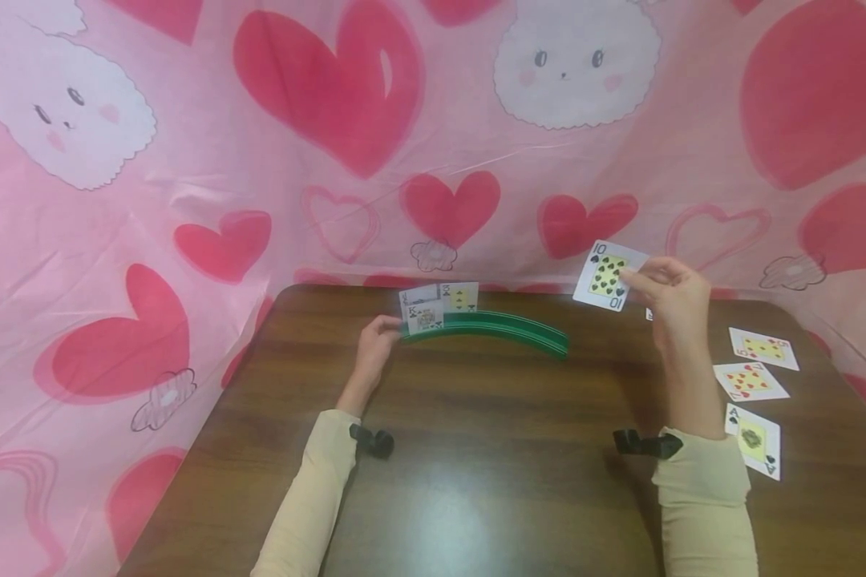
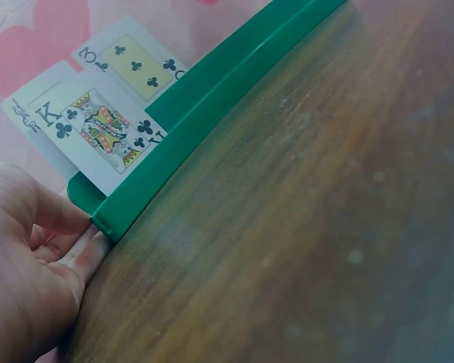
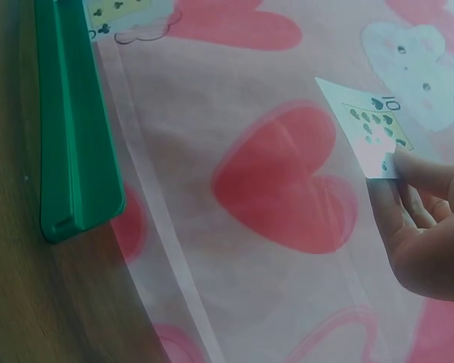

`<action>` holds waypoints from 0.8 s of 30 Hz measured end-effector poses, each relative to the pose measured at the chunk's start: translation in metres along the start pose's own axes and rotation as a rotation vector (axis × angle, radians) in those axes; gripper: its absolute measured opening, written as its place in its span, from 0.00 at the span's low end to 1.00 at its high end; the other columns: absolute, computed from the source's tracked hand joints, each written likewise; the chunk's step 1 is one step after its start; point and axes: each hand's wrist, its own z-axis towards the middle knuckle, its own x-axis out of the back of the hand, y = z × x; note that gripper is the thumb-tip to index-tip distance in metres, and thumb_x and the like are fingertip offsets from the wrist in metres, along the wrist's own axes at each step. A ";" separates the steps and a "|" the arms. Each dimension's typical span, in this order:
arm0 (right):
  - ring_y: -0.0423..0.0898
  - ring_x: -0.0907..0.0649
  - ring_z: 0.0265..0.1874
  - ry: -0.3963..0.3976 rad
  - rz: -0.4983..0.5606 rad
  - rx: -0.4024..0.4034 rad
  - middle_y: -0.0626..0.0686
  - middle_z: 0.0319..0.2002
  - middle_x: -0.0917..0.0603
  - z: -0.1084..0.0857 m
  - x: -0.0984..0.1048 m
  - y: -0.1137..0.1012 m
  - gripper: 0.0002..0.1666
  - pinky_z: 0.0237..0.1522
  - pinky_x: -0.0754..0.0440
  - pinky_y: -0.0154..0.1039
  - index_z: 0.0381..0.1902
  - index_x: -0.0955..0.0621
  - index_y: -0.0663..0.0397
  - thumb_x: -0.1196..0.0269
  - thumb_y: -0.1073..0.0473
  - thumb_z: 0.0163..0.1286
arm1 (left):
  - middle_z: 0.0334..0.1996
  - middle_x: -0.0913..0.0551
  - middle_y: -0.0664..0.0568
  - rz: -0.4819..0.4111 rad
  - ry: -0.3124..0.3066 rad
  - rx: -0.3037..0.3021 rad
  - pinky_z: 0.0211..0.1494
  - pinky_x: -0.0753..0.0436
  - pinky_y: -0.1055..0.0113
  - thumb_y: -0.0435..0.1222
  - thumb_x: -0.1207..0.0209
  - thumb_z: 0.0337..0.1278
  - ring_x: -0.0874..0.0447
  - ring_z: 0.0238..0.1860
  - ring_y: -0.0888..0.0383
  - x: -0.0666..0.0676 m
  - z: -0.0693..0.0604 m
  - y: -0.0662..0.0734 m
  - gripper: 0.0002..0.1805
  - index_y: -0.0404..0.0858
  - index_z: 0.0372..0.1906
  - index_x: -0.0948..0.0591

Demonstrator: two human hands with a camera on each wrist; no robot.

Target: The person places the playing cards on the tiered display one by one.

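Observation:
A curved green card holder (image 1: pixel 505 326) stands near the table's back edge. At its left end are a king of clubs (image 1: pixel 426 317), a three of clubs (image 1: pixel 459 297) and another card partly behind the king. My left hand (image 1: pixel 377 349) pinches the holder's left end; the left wrist view shows the thumb and fingers at the green tip (image 2: pixel 110 219). Raised in the air to the right of the holder, my right hand (image 1: pixel 681 308) pinches a ten of spades (image 1: pixel 606 276) by its edge, face showing. The right wrist view shows that card (image 3: pixel 371 132) apart from the holder (image 3: pixel 79 144).
On the table's right side lie a red five (image 1: pixel 763 349), a seven of hearts (image 1: pixel 750 382) and an ace of spades (image 1: pixel 754 441). Another card's corner (image 1: pixel 649 314) shows behind my right wrist. A pink cloth with hearts (image 1: pixel 451 208) hangs behind the wooden table (image 1: pixel 476 449).

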 end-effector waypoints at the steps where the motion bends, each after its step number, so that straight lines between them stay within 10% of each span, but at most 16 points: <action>1: 0.46 0.17 0.23 -0.004 0.003 -0.001 0.57 0.22 0.17 0.000 -0.001 0.000 0.07 0.24 0.21 0.37 0.23 0.22 0.69 0.35 0.78 0.44 | 0.42 0.22 0.47 -0.001 0.000 -0.002 0.49 0.30 0.57 0.28 0.48 0.49 0.27 0.45 0.52 0.000 0.000 0.000 0.10 0.37 0.38 0.22; 24: 0.45 0.17 0.24 -0.052 -0.076 -0.076 0.53 0.25 0.16 -0.005 -0.037 0.015 0.07 0.26 0.21 0.35 0.26 0.19 0.62 0.34 0.73 0.46 | 0.42 0.22 0.45 -0.045 0.004 -0.020 0.46 0.28 0.59 0.28 0.46 0.47 0.25 0.43 0.52 -0.001 0.000 -0.001 0.10 0.34 0.37 0.22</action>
